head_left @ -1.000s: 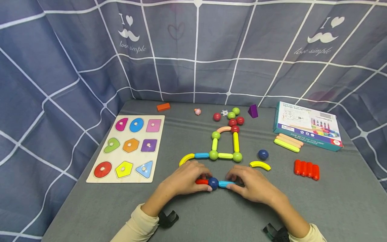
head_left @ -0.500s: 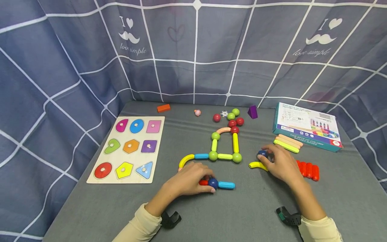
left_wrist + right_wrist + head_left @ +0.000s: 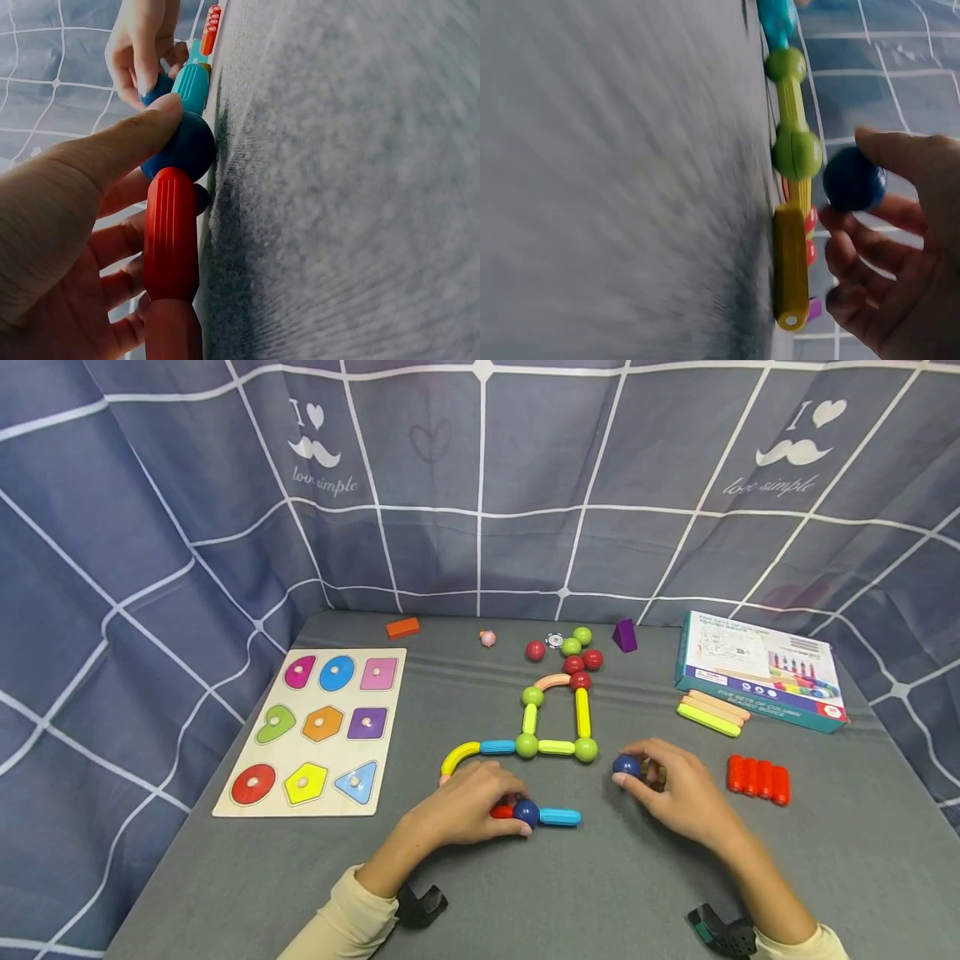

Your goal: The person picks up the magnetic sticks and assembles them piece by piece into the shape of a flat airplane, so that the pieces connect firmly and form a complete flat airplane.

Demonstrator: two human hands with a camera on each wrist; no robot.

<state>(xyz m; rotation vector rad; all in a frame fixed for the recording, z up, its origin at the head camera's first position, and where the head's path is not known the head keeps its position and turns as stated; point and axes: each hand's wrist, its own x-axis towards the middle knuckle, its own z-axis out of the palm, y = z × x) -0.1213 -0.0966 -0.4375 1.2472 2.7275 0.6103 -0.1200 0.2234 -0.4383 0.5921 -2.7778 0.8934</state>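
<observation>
The right hand (image 3: 678,793) has brought a pinched blue ball (image 3: 626,767) nearer the light-blue rod (image 3: 560,817); the left hand (image 3: 465,806) pinches the joined ball (image 3: 527,812).

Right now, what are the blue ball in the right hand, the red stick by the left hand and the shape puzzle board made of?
The blue ball could be plastic or painted metal: it looks smooth, with a faint shine. The red stick is probably satiny plastic; its even grooves look moulded. The puzzle board looks like matte wood, from its pale tan colour.
</observation>
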